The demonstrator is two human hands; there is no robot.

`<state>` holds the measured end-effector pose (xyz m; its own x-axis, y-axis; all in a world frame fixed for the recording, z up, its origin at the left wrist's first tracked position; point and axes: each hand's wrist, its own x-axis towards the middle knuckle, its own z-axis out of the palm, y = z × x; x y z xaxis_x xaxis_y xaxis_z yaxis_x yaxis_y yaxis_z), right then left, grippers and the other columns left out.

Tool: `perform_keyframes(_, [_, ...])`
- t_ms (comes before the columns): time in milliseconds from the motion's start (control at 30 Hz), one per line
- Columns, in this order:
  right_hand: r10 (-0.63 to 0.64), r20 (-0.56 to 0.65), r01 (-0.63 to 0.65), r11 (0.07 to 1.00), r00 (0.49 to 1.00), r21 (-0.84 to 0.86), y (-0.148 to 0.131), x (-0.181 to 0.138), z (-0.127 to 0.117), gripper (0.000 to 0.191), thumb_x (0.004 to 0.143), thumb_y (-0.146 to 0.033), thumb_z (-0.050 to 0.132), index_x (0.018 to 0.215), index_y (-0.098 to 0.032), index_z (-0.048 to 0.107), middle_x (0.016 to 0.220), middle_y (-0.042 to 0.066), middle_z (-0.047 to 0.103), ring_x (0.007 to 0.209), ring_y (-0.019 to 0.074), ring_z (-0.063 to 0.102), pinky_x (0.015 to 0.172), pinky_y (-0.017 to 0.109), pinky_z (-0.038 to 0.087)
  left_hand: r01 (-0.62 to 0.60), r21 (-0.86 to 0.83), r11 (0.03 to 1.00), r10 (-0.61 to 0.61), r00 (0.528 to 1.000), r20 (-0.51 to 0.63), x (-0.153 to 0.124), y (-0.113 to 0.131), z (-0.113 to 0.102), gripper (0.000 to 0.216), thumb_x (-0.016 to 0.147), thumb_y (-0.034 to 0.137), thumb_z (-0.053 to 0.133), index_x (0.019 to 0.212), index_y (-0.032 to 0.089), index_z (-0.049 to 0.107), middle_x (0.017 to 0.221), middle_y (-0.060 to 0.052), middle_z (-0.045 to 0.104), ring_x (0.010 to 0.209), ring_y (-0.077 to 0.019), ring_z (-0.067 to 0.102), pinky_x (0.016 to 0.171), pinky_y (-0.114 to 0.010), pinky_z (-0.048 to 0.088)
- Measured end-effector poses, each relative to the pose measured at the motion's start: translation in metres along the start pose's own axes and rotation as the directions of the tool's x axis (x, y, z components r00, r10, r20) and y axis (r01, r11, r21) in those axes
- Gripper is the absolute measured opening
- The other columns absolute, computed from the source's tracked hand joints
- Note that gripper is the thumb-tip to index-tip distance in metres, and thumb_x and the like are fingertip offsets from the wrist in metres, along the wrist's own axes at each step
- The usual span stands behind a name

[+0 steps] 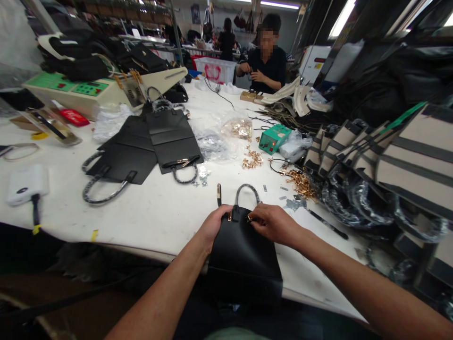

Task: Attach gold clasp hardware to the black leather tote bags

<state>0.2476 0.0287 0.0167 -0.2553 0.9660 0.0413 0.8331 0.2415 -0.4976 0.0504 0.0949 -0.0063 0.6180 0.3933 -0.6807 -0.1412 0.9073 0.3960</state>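
A black leather bag panel with a wrapped handle loop lies on the near edge of the white table. My left hand grips the panel's top left edge, fingers curled over it. My right hand pinches a small gold metal fitting at the panel's top edge, beside the handle's base. A thin dark tool with a gold tip lies just beyond my left hand.
More black panels with handles lie mid-table. Gold fittings and plastic bags are scattered near a small green box. Striped beige bags are stacked at right. A machine stands back left; a person sits opposite.
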Motion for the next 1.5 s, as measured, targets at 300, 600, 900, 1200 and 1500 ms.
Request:
perform_keyframes(300, [0.043, 0.012, -0.042, 0.998, 0.999, -0.057, -0.003, 0.001, 0.005, 0.019, 0.080, -0.013, 0.059, 0.089, -0.024, 0.072, 0.083, 0.002, 0.068, 0.073, 0.0148, 0.062, 0.068, 0.024, 0.044, -0.068, 0.020, 0.997, 0.069, 0.996, -0.048, 0.000, -0.001, 0.002, 0.018, 0.070, 0.033, 0.065, 0.065, 0.015, 0.064, 0.052, -0.003, 0.062, 0.044, -0.0161, 0.056, 0.045, -0.026, 0.047])
perform_keyframes(600, [-0.056, 0.089, 0.059, 0.998, 0.994, -0.036, -0.004, 0.001, -0.004, 0.014, 0.090, -0.024, 0.058, 0.087, -0.024, 0.071, 0.080, 0.002, 0.067, 0.075, 0.0150, 0.062, 0.070, 0.025, 0.044, -0.088, -0.002, 0.996, 0.088, 0.994, -0.061, 0.001, -0.006, -0.001, 0.018, 0.070, 0.034, 0.063, 0.065, 0.016, 0.063, 0.052, 0.000, 0.062, 0.045, -0.0150, 0.055, 0.047, -0.025, 0.046])
perform_keyframes(900, [0.141, 0.008, -0.140, 0.987, 0.990, -0.073, -0.015, 0.000, 0.004, 0.011, 0.086, -0.028, 0.062, 0.091, -0.022, 0.069, 0.085, 0.001, 0.069, 0.075, 0.0137, 0.061, 0.069, 0.023, 0.041, -0.114, 0.080, 0.990, 0.119, 0.991, -0.062, 0.000, -0.007, -0.001, 0.023, 0.071, 0.036, 0.062, 0.071, 0.014, 0.066, 0.059, -0.005, 0.068, 0.049, -0.0185, 0.060, 0.049, -0.028, 0.047])
perform_keyframes(1200, [0.193, 0.034, -0.189, 0.977, 0.981, -0.099, -0.020, 0.004, 0.004, 0.006, 0.084, -0.029, 0.066, 0.085, -0.026, 0.071, 0.085, -0.003, 0.068, 0.080, 0.0134, 0.062, 0.068, 0.023, 0.037, -0.270, 0.183, 0.945, 0.280, 0.960, -0.028, 0.005, -0.010, -0.007, 0.021, 0.070, 0.036, 0.063, 0.066, 0.015, 0.063, 0.057, -0.002, 0.064, 0.051, -0.0158, 0.056, 0.055, -0.026, 0.045])
perform_keyframes(1500, [0.078, 0.124, -0.047, 0.970, 0.989, -0.237, -0.030, -0.002, -0.004, 0.022, 0.092, -0.029, 0.052, 0.077, -0.022, 0.067, 0.080, -0.001, 0.067, 0.073, 0.0123, 0.062, 0.062, 0.022, 0.034, -0.415, 0.291, 0.862, 0.420, 0.906, 0.047, 0.003, -0.007, -0.010, 0.023, 0.068, 0.037, 0.066, 0.064, 0.015, 0.062, 0.063, 0.000, 0.063, 0.064, -0.0170, 0.057, 0.066, -0.027, 0.044])
